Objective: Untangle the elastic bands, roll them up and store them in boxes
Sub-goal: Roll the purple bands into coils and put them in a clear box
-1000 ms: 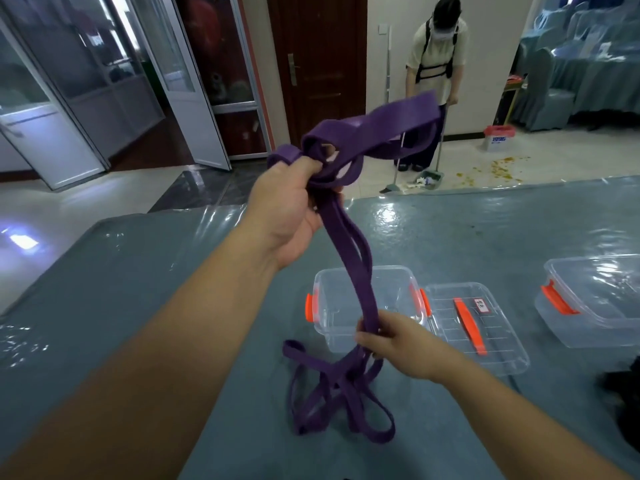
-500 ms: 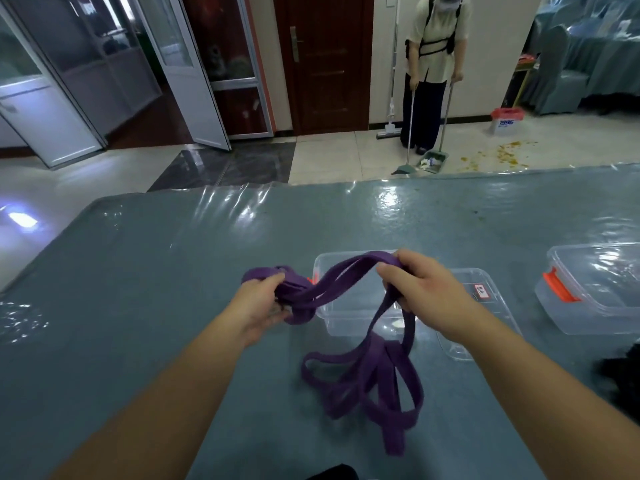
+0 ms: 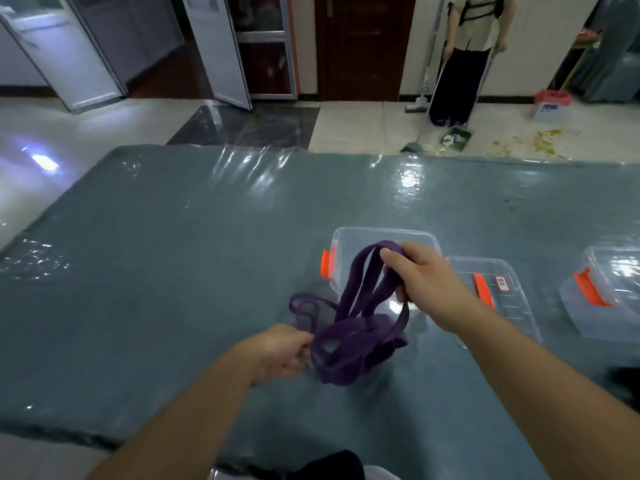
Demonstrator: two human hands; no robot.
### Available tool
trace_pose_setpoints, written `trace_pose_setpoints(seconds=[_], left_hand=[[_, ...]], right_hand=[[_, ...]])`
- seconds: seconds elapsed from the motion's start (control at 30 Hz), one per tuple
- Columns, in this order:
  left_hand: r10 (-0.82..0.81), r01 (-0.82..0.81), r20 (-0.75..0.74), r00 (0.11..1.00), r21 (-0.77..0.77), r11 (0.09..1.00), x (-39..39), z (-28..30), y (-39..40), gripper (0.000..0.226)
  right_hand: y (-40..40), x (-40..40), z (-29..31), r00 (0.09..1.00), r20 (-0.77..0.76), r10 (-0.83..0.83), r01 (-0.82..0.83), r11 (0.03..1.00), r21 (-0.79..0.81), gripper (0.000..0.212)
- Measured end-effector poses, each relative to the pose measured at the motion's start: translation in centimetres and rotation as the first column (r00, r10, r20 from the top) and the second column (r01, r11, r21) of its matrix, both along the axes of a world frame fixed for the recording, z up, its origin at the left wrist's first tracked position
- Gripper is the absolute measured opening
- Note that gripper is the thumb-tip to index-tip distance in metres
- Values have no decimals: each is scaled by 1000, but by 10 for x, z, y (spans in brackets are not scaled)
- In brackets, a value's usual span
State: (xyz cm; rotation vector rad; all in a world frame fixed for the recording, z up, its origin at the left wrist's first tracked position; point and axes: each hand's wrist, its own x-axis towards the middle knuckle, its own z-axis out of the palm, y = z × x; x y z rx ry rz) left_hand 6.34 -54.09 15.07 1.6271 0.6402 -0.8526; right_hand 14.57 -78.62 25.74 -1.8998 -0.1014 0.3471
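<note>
A tangled purple elastic band (image 3: 349, 344) lies bunched on the grey-blue table (image 3: 173, 254) in front of an open clear plastic box (image 3: 381, 237) with orange clips. My right hand (image 3: 415, 275) grips two loops of the band and holds them up over the box's near edge. My left hand (image 3: 280, 351) pinches the left side of the bunch low over the table. The box's clear lid (image 3: 498, 292) with an orange handle lies just right of the box.
A second clear box (image 3: 602, 299) with orange clips stands at the right edge. Something black (image 3: 623, 382) lies at the near right. Beyond the table's far edge a person (image 3: 467, 57) sweeps the floor with a broom and dustpan.
Both hands have come down from chest height to the table. The band, once hanging stretched between them, now lies bunched on the table with my left hand low at its left side.
</note>
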Motion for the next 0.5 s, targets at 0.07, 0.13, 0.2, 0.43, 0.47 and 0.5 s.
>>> trace_pose_setpoints(seconds=[0.07,0.13,0.2,0.43,0.47,0.5], left_hand=[[-64,62,-50,997,-25,998,-9,-2,1,34],[-49,33,-96,994,-156,987,-16,-5,1,50],[23,-48,-100,995,-260,965,-25,-5,-5,41],[11,0,51,999,-208,978,-42,-12,-34,33],[51,-39,57,997,-189,981,-43,-15,-38,35],[107,-95,54,993,-196,976,-44,-20,-41,37]], right_hand=[[4,0,-4,1000,-21,6,-6,1000,8,30],[9,-2,-7,999,-33,15,-14,1000,20,28],[14,-4,-10,999,-44,0,2,999,45,28],[19,-11,-13,997,-77,-3,7,999,48,30],[19,-12,-13,996,-86,-12,17,998,53,30],[19,-13,-12,996,-91,-20,26,998,61,31]])
